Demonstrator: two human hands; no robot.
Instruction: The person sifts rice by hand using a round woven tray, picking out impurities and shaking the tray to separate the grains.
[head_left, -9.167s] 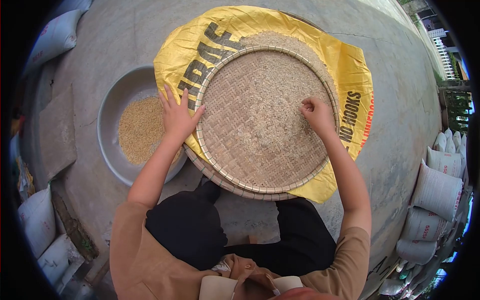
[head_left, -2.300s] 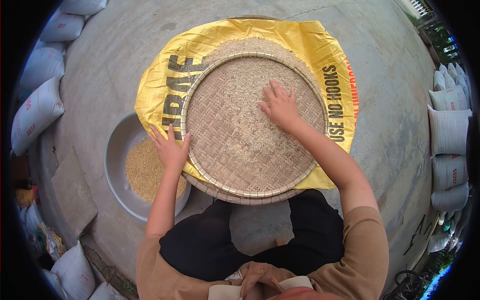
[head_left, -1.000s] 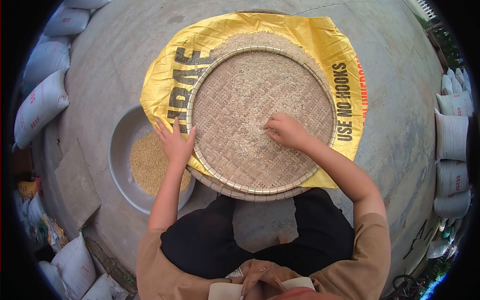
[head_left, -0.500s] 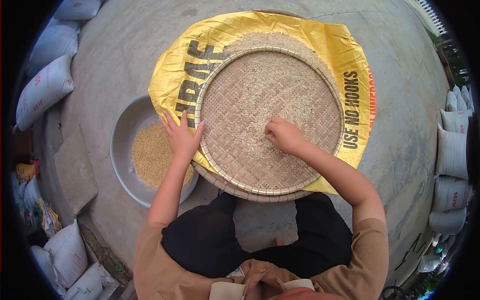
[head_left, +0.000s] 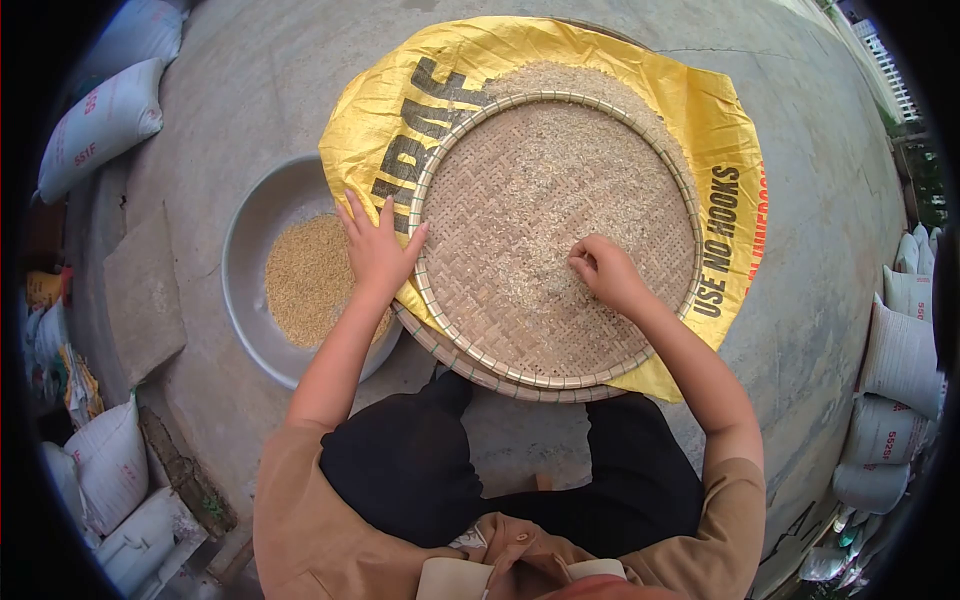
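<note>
A round woven bamboo tray [head_left: 470, 180] with a bound rim lies in front of me, with pale grains [head_left: 560, 185] scattered over its weave. My left hand [head_left: 378, 255] is open at the tray's left rim, fingers spread over a yellow printed sack [head_left: 375, 120] and the thumb by the rim. Over the middle right of the tray, my right hand [head_left: 608, 272] is closed, thumb and fingertips pinched together low above the grains. Whatever is between those fingertips is too small to make out.
A metal basin [head_left: 243, 255] holding golden grain [head_left: 305, 275] stands on the concrete floor at left, partly under my left forearm. Under the bamboo tray shows the edge of another tray [head_left: 470, 372]. Filled white sacks line the left [head_left: 105, 125] and right [head_left: 900, 355] sides.
The view has shifted slightly, so the tray and sack appear further right. My right hand stays pinched over the grains, and my left hand remains at the left rim.
</note>
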